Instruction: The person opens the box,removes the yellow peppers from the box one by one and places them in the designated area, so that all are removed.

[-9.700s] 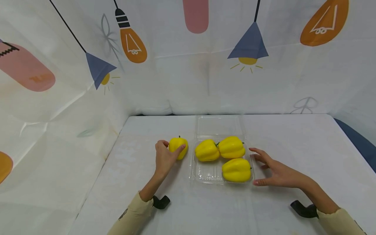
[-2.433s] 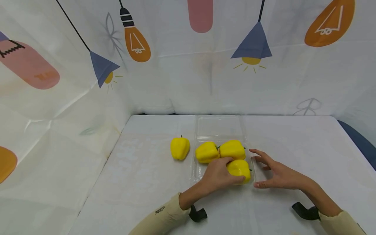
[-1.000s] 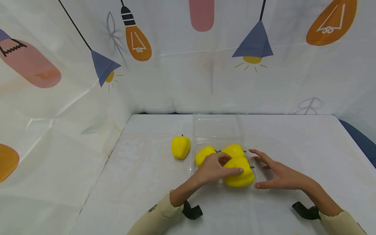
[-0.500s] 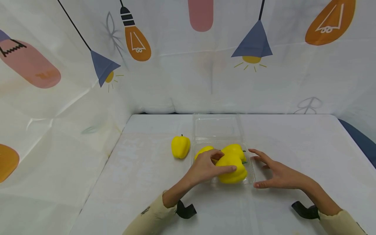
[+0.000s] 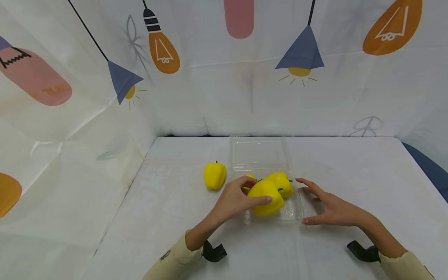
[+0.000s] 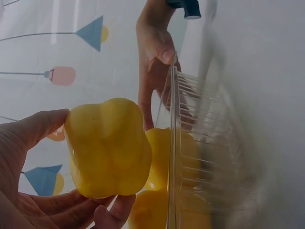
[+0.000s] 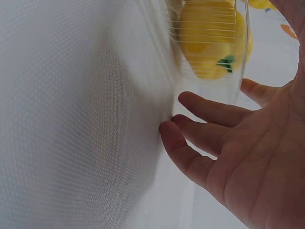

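My left hand [image 5: 232, 200] grips a yellow bell pepper [image 5: 266, 197] between thumb and fingers, above the clear plastic clamshell container [image 5: 292, 206]. In the left wrist view the held pepper [image 6: 108, 148] is raised beside the ribbed container wall [image 6: 190, 95]. Two more peppers lie inside: one [image 5: 281, 182] at the back right, the other [image 5: 250, 177] mostly hidden behind my left hand. My right hand [image 5: 332, 208] rests by the container's right side, fingers spread and holding nothing; the right wrist view shows its fingertips [image 7: 174, 131] close to the table.
Another yellow bell pepper [image 5: 215, 175] stands on the white table [image 5: 175, 182], left of the container. The container's lid [image 5: 257, 151] lies folded back toward the rear. A printed curtain [image 5: 217, 89] hangs behind the table's far edge.
Earlier the left hand let go of the pepper on the left and took the front one from the container. It has since lifted that pepper and moved it left. The right hand stays put.
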A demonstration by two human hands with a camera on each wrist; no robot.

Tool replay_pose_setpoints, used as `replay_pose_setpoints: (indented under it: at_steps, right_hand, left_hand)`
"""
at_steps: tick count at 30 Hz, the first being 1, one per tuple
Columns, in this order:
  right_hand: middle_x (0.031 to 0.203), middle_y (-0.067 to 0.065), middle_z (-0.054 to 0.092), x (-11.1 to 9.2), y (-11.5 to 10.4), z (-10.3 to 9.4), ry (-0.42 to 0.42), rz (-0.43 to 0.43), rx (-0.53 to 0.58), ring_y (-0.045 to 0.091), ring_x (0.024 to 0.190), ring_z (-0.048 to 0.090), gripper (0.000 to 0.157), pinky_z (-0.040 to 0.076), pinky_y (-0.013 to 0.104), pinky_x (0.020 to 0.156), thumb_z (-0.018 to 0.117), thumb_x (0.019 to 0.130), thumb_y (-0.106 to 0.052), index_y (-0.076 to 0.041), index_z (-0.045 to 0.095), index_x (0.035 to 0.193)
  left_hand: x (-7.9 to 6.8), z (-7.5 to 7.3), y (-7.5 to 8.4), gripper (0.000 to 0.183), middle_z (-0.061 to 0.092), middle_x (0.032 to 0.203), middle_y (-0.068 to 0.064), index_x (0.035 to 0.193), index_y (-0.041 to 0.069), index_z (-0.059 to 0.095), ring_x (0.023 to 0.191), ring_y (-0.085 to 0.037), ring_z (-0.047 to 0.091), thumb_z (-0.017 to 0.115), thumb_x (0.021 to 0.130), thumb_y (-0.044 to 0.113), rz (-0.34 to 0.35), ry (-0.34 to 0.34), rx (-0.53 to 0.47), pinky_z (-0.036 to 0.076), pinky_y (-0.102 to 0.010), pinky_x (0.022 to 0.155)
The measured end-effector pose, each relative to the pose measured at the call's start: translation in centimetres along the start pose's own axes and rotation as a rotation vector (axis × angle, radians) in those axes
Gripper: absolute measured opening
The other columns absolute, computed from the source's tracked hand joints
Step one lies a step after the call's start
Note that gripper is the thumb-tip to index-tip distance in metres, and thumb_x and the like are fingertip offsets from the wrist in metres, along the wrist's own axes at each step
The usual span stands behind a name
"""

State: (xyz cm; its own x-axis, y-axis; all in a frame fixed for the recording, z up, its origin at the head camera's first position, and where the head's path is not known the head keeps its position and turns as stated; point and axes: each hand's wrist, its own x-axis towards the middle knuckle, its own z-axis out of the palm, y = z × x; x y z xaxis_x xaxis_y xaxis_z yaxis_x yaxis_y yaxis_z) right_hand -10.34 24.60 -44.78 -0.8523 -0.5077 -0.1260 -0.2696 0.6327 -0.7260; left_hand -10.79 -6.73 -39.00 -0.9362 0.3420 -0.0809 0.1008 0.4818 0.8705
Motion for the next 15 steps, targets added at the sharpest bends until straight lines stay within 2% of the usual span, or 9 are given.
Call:
replay_pose_setpoints:
  at_steps: [9, 15]
  right_hand:
    - [0.143, 0.018, 0.038, -0.1, 0.1, -0.1, -0.002, 0.001, -0.012, 0.040, 0.115, 0.051, 0.105, 0.041, 0.060, 0.089, 0.078, 0.072, -0.048, -0.032, 0.009, 0.150]
    - [0.143, 0.018, 0.038, 0.0, 0.0, 0.0, -0.006, 0.007, -0.007, 0.040, 0.115, 0.051, 0.105, 0.041, 0.060, 0.089, 0.078, 0.072, -0.047, -0.032, 0.009, 0.150]
  left_hand:
    - [-0.3, -1.7, -0.1, 0.058, 0.060, 0.109, 0.010, 0.115, 0.022, 0.060, 0.096, -0.015, 0.057, 0.076, 0.070, 0.054, -0.001, 0.036, -0.076, 0.050, -0.032, 0.080]
    - [-0.1, -2.6, -0.5, 0.056, 0.061, 0.107, 0.010, 0.112, 0.024, 0.061, 0.095, -0.016, 0.058, 0.077, 0.068, 0.056, 0.005, 0.093, -0.047, 0.051, -0.031, 0.075]
